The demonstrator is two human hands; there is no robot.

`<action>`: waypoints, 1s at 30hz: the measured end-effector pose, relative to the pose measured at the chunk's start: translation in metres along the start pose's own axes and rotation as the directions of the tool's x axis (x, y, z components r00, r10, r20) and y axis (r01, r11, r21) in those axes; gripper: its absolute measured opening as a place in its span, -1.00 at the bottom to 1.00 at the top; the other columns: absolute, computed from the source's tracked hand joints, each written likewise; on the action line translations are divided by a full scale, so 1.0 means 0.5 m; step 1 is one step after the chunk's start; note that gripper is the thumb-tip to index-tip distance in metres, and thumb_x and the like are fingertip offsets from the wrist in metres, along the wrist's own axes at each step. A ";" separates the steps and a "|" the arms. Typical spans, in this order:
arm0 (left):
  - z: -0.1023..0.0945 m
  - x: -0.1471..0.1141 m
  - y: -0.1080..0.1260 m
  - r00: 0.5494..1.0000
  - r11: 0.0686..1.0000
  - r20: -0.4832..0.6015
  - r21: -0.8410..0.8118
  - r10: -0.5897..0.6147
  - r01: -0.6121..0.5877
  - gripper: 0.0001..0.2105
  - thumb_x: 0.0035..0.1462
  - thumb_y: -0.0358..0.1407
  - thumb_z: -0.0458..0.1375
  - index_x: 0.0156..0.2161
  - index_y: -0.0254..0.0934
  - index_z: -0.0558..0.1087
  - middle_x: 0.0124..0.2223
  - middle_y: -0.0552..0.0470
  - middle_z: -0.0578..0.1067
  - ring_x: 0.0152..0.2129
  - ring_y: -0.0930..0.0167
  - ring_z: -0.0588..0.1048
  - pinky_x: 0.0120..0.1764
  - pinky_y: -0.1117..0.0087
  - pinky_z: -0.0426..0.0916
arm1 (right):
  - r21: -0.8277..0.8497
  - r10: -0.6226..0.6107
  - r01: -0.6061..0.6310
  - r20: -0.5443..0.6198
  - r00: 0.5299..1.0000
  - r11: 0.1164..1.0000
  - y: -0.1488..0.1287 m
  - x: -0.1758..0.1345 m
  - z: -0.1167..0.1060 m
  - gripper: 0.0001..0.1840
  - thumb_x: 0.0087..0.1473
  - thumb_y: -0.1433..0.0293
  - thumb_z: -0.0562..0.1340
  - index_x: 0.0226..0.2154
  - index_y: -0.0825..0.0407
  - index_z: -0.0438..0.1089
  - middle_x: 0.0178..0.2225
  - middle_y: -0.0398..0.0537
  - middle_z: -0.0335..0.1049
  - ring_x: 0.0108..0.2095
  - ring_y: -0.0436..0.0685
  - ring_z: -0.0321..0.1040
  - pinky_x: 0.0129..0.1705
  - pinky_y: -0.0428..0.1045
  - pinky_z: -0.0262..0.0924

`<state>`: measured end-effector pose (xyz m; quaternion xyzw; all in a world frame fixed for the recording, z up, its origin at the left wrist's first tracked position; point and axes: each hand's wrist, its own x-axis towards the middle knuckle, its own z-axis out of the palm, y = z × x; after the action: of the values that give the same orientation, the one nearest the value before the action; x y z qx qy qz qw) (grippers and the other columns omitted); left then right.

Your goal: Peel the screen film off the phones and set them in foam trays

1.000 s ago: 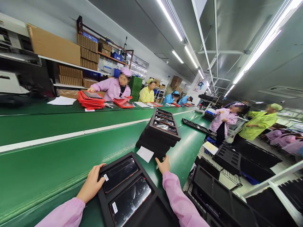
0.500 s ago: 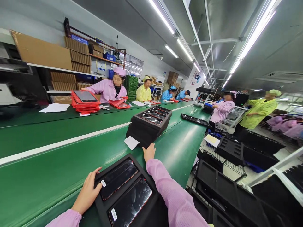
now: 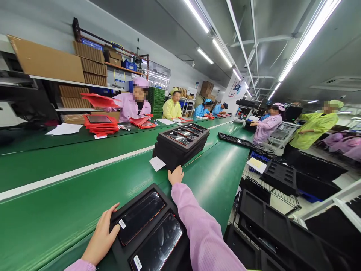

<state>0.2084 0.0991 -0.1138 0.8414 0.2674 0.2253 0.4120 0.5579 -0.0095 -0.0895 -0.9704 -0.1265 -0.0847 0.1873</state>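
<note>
Right before me on the green bench lies a black foam tray point(image 3: 149, 192) holding large smartphones; two show fully, a dark phone point(image 3: 142, 217) and a glossier phone point(image 3: 158, 241), each with a small white label. My left hand point(image 3: 103, 235) grips the tray's left rim, thumb on top and fingers along the edge. My right hand point(image 3: 176, 175) reaches past the tray's far side, fingers apart, at the near base of a stack of black trays point(image 3: 177, 154). Whether its fingertips touch the stack I cannot tell. Phones fill the top tray of the stack.
A white paper slip point(image 3: 157, 163) sticks out by the stack. Farther along lies another black tray point(image 3: 235, 140). Black trays point(image 3: 282, 222) fill a wire rack at right. Across the bench, a person in pink point(image 3: 135, 103) works beside red sleeves point(image 3: 101, 125).
The person across the bench has raised a red sleeve off the pile. My hands keep nearly the same places, and the view has shifted slightly.
</note>
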 end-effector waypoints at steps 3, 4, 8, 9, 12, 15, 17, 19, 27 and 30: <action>-0.001 -0.001 0.000 1.000 1.000 -0.003 0.003 0.000 0.000 -0.45 0.09 -0.07 -0.11 0.16 -0.28 0.21 0.07 -0.18 0.36 0.10 0.12 0.33 0.19 -0.06 0.18 | -0.001 -0.010 0.010 0.002 1.000 1.000 0.005 0.003 0.003 -0.37 0.23 0.18 0.16 0.25 0.11 0.09 0.31 0.17 -0.03 0.30 0.30 -0.07 0.30 0.29 -0.16; -0.002 -0.002 0.001 1.000 1.000 -0.002 0.004 -0.001 0.001 -0.45 0.09 -0.07 -0.11 0.16 -0.28 0.21 0.06 -0.18 0.36 0.10 0.12 0.33 0.19 -0.06 0.19 | 0.000 -0.012 0.012 0.004 1.000 1.000 0.005 0.003 0.004 -0.37 0.23 0.18 0.17 0.25 0.11 0.09 0.31 0.16 -0.03 0.30 0.30 -0.07 0.30 0.29 -0.16; -0.004 -0.001 0.003 1.000 1.000 0.002 0.007 0.002 -0.002 -0.45 0.09 -0.07 -0.10 0.15 -0.27 0.22 0.07 -0.17 0.36 0.10 0.12 0.33 0.18 -0.05 0.20 | 0.007 -0.018 0.018 0.009 1.000 1.000 0.006 0.004 0.003 -0.34 0.20 0.18 0.20 0.25 0.12 0.10 0.30 0.18 -0.03 0.30 0.31 -0.07 0.29 0.29 -0.16; -0.004 0.000 0.003 1.000 1.000 0.004 0.006 0.006 -0.006 -0.45 0.09 -0.07 -0.10 0.15 -0.27 0.22 0.08 -0.17 0.35 0.11 0.12 0.33 0.19 -0.05 0.20 | 0.008 -0.021 0.021 0.010 1.000 1.000 0.007 0.004 0.001 -0.35 0.20 0.19 0.20 0.24 0.12 0.10 0.30 0.18 -0.02 0.29 0.32 -0.06 0.29 0.29 -0.15; -0.004 0.001 0.002 1.000 1.000 0.009 0.003 0.012 -0.012 -0.46 0.09 -0.08 -0.10 0.15 -0.26 0.23 0.09 -0.16 0.35 0.11 0.13 0.33 0.20 -0.05 0.18 | 0.009 -0.042 0.042 0.012 0.999 0.999 0.014 0.007 -0.006 -0.37 0.19 0.21 0.21 0.23 0.10 0.12 0.29 0.16 -0.01 0.28 0.31 -0.04 0.28 0.29 -0.13; -0.002 0.001 0.001 1.000 1.000 0.008 0.003 0.006 -0.006 -0.46 0.11 -0.08 -0.10 0.16 -0.26 0.22 0.10 -0.16 0.34 0.11 0.13 0.32 0.19 -0.05 0.19 | 0.013 -0.067 0.067 0.018 0.998 0.998 0.025 0.013 -0.013 -0.38 0.19 0.21 0.22 0.23 0.08 0.13 0.29 0.14 -0.01 0.28 0.31 -0.03 0.28 0.29 -0.12; -0.001 0.000 0.000 1.000 1.000 0.011 -0.001 0.000 0.000 -0.47 0.12 -0.07 -0.10 0.16 -0.25 0.22 0.11 -0.17 0.33 0.12 0.12 0.32 0.18 -0.06 0.20 | 0.017 -0.075 0.075 0.023 0.997 0.997 0.030 0.016 -0.017 -0.38 0.19 0.22 0.22 0.23 0.08 0.13 0.29 0.15 -0.02 0.28 0.32 -0.03 0.27 0.30 -0.11; 0.001 0.000 0.000 1.000 1.000 0.013 -0.004 -0.003 0.004 -0.48 0.14 -0.08 -0.11 0.17 -0.25 0.21 0.11 -0.16 0.32 0.11 0.12 0.32 0.18 -0.06 0.20 | 0.021 -0.078 0.077 0.028 0.997 0.997 0.033 0.019 -0.018 -0.38 0.19 0.24 0.22 0.23 0.09 0.13 0.29 0.15 -0.02 0.28 0.32 -0.04 0.28 0.30 -0.11; 0.004 0.004 -0.005 1.000 1.000 -0.015 -0.002 0.013 -0.013 -0.50 0.14 -0.09 -0.09 0.15 -0.23 0.24 0.09 -0.15 0.34 0.09 0.12 0.34 0.15 -0.06 0.21 | 0.046 -0.088 0.086 0.056 0.995 0.995 0.041 0.034 -0.027 -0.40 0.21 0.23 0.20 0.23 0.07 0.13 0.31 0.13 -0.05 0.30 0.32 -0.06 0.29 0.33 -0.15; 0.007 0.005 -0.006 0.999 1.000 -0.024 -0.014 0.023 -0.023 -0.52 0.14 -0.11 -0.07 0.14 -0.21 0.25 0.07 -0.14 0.36 0.07 0.12 0.35 0.14 -0.05 0.24 | 0.067 -0.089 0.085 0.065 0.994 0.994 0.044 0.040 -0.032 -0.39 0.21 0.22 0.20 0.24 0.07 0.11 0.32 0.14 -0.05 0.31 0.32 -0.08 0.30 0.33 -0.19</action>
<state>0.2116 0.1004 -0.1176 0.8386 0.2609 0.2420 0.4124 0.5812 -0.0314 -0.0782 -0.9598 -0.1778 -0.0556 0.2100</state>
